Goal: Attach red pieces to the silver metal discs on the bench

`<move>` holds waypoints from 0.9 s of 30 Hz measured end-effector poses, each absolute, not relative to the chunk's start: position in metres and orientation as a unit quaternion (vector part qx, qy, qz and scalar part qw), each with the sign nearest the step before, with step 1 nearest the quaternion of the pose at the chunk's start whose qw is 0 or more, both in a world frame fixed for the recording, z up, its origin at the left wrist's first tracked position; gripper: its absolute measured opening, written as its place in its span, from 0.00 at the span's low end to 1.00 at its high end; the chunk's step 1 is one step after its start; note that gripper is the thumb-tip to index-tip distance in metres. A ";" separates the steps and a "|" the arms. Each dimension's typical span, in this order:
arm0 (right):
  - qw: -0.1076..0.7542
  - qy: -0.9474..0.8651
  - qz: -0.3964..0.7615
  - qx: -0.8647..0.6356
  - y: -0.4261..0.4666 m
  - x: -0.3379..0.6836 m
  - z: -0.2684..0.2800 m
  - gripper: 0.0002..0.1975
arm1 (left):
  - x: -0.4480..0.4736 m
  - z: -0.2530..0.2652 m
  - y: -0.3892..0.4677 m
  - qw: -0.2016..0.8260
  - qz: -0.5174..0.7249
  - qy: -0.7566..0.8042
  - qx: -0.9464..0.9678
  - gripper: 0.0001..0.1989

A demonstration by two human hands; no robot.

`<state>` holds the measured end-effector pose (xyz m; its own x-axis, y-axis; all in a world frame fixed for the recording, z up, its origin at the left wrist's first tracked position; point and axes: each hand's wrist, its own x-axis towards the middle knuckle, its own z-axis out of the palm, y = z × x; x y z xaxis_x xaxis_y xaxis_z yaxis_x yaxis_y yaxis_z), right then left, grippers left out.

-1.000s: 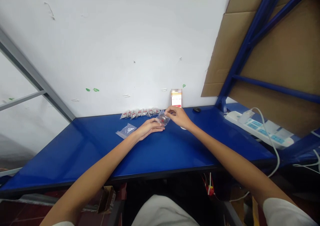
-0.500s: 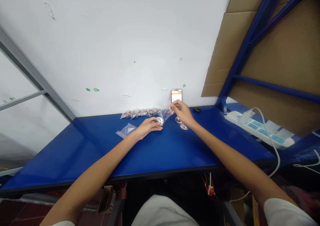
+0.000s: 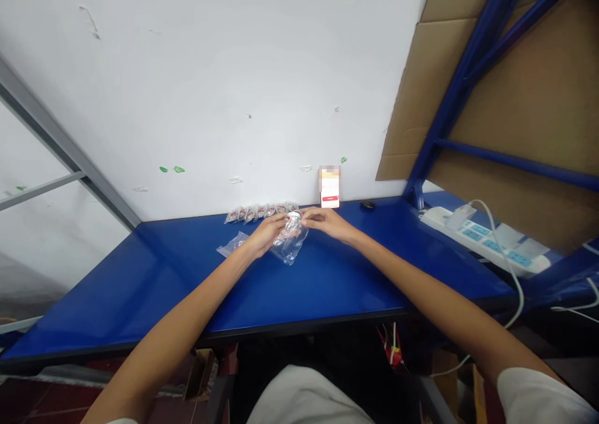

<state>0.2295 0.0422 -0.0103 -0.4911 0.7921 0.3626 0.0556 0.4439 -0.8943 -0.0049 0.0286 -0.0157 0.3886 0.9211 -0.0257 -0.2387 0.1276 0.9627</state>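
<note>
From where I stand, both hands meet over the blue table (image 3: 299, 290), with a shiny round disc (image 3: 294, 215) and a clear plastic bag (image 3: 290, 249) between them. The left hand (image 3: 264, 235) is partly closed, its fingers curled in against the left side of the bag and holding it; how firmly, I can't tell. The right hand (image 3: 329, 222) is nearly closed, thumb and fingertips pinching at the disc's right edge, though whether some film is caught there too is hidden from me. The disc sits at the upper end of the bag, whose loose part hangs toward the person. To handle this pair well, I'd keep the disc by its rim, where smooth metal seems less likely to slip, and let the left fingers hold the film without bunching it. Thin plastic like that probably clings and folds, so a light, even pull looks wiser than a tug. Staying low over the tabletop seems sensible too, since a slipped disc would have little way to fall. The row of small packets (image 3: 255, 213) lies just behind the left hand, and a flat bag (image 3: 229, 247) lies beside its wrist, so I'd keep elbows and wrists quiet.
</note>
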 end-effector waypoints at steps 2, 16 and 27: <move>0.390 -0.764 0.426 -0.289 0.041 0.221 -0.019 0.19 | -0.001 -0.018 0.024 0.665 0.412 0.343 0.520 0.17; 0.473 -0.725 0.363 -0.345 0.043 0.222 -0.020 0.17 | -0.007 0.012 0.012 0.532 0.366 0.364 0.672 0.29; 0.267 -0.841 0.255 -0.396 0.075 0.303 -0.002 0.23 | -0.125 0.052 0.051 0.178 0.048 0.582 0.792 0.20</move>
